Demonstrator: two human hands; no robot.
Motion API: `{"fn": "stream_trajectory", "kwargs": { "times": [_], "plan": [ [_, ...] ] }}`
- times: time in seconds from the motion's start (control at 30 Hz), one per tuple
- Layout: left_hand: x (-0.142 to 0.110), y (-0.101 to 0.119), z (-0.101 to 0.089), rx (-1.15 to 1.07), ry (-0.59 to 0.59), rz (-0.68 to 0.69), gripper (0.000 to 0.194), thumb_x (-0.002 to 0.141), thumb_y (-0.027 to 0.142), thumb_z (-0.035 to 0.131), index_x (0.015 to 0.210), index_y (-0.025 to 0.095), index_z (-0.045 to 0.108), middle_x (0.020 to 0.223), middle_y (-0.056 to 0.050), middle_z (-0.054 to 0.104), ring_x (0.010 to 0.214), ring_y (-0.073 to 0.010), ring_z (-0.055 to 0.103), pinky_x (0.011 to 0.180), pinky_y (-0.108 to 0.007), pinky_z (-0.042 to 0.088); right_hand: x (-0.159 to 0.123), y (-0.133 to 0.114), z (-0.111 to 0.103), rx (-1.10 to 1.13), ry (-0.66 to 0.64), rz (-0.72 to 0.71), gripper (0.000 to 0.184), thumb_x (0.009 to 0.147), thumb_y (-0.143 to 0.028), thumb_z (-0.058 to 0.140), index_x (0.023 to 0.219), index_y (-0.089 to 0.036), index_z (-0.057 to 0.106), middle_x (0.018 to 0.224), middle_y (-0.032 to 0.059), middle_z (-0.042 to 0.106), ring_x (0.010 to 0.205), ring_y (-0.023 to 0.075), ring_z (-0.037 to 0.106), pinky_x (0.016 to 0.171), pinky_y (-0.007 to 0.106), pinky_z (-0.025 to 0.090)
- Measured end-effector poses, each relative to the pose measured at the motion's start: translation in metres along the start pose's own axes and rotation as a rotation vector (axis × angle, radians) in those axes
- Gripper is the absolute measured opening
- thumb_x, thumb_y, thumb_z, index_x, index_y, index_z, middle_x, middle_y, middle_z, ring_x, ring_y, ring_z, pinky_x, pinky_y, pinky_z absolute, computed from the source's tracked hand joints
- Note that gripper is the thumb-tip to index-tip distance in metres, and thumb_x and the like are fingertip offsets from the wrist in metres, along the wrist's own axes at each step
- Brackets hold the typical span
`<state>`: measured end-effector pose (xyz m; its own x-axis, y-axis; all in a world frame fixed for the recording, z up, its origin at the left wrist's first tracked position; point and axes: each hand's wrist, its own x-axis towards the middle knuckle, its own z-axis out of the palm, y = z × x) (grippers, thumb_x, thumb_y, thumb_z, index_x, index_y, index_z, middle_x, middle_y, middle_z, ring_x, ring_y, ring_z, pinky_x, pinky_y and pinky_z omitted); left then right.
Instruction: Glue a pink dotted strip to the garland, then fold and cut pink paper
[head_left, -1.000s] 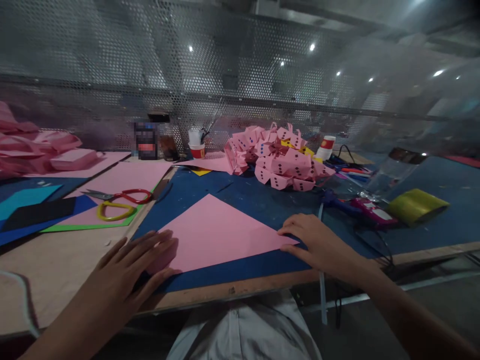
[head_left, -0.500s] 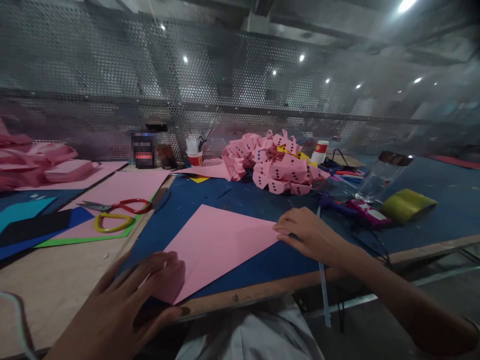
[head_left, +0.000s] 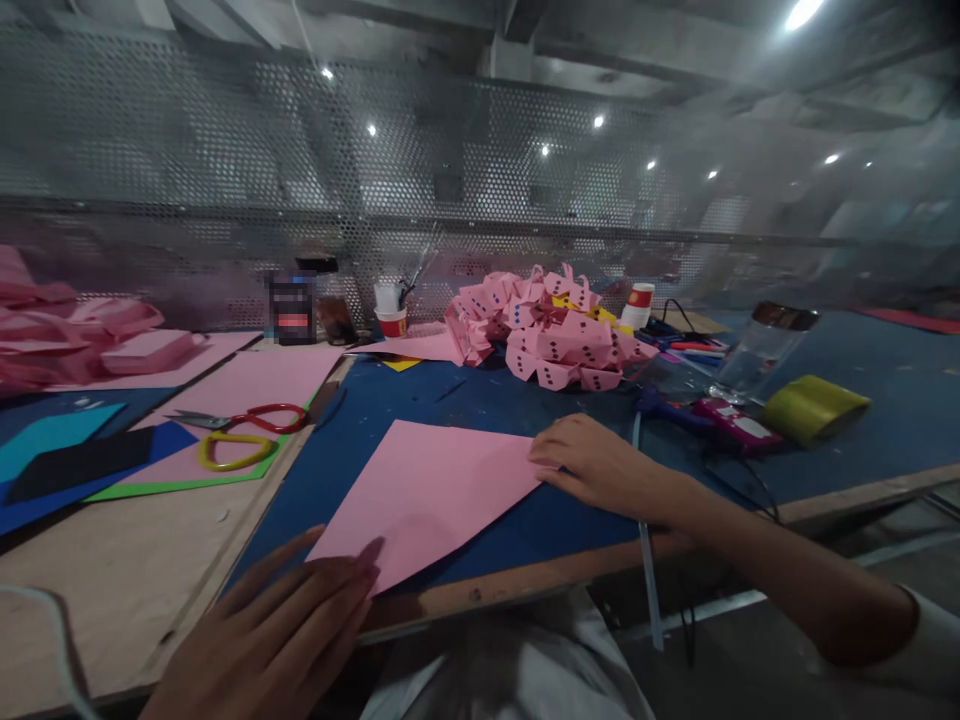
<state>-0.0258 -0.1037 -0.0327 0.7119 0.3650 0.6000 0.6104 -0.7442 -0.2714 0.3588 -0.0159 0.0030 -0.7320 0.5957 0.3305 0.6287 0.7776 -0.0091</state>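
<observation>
A sheet of pink paper (head_left: 427, 490) lies across the blue mat, its near edge bowing up slightly. My left hand (head_left: 292, 620) is closed at the paper's near-left corner; its thumb is hidden behind the fingers. At the right corner, my right hand (head_left: 592, 460) pinches the sheet between bent fingers and thumb.
Folded pink paper pieces with dark dots (head_left: 555, 335) are heaped behind the sheet. Scissors (head_left: 240, 425) lie on coloured paper at left. To the right are a clear glass jar (head_left: 761, 350), a yellow roll (head_left: 814, 410) and a magenta object (head_left: 739, 425). Paper cups (head_left: 390, 320) stand behind.
My left hand has closed at the near-left corner, its thumb now out of sight. The sheet's near edge has curved up, and its right corner has shifted slightly left with my right hand.
</observation>
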Motion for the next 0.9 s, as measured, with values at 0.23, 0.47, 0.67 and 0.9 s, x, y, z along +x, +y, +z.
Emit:
{"fn": "stream_trajectory", "kwargs": {
  "times": [0.23, 0.47, 0.67, 0.9],
  "plan": [
    [0.049, 0.027, -0.001, -0.06, 0.073, -0.088, 0.021, 0.097, 0.007, 0.051, 0.09, 0.021, 0.065, 0.072, 0.006, 0.071, 0.066, -0.0114, 0.066, 0.105, -0.034, 0.041, 0.016, -0.038, -0.012, 0.035, 0.052, -0.104, 0.03, 0.099, -0.037, 0.062, 0.123, -0.018, 0.064, 0.123, 0.0118, 0.069, 0.112, 0.0238, 0.062, 0.091, 0.039, 0.044],
    [0.074, 0.038, -0.001, -0.272, 0.074, -0.141, 0.017, 0.099, 0.02, 0.052, 0.088, 0.024, 0.064, 0.07, 0.006, 0.069, 0.065, -0.0126, 0.067, 0.095, -0.032, 0.05, 0.025, -0.061, 0.001, -0.073, 0.034, -0.313, 0.018, 0.101, -0.018, 0.053, 0.116, -0.017, 0.064, 0.112, 0.0091, 0.072, 0.096, 0.0188, 0.066, 0.078, 0.035, 0.044],
    [0.066, -0.015, 0.004, -0.282, 0.009, -0.336, 0.022, 0.101, 0.031, 0.048, 0.107, 0.029, 0.069, 0.102, 0.001, 0.078, 0.097, -0.0179, 0.074, 0.084, -0.026, 0.058, 0.011, -0.042, -0.002, 0.114, 0.266, -0.18, 0.02, 0.095, -0.011, 0.054, 0.11, -0.02, 0.063, 0.105, 0.0069, 0.075, 0.093, 0.0171, 0.069, 0.078, 0.031, 0.048],
    [0.045, -0.047, 0.023, -0.317, -0.133, -0.308, 0.055, 0.091, 0.009, 0.041, 0.135, 0.034, 0.062, 0.137, 0.003, 0.069, 0.125, -0.0204, 0.066, 0.107, -0.034, 0.054, -0.007, -0.025, 0.0, 0.61, 0.403, -0.039, 0.019, 0.093, -0.014, 0.063, 0.11, -0.02, 0.066, 0.106, 0.01, 0.074, 0.101, 0.0198, 0.07, 0.088, 0.033, 0.055]
  ]
}}
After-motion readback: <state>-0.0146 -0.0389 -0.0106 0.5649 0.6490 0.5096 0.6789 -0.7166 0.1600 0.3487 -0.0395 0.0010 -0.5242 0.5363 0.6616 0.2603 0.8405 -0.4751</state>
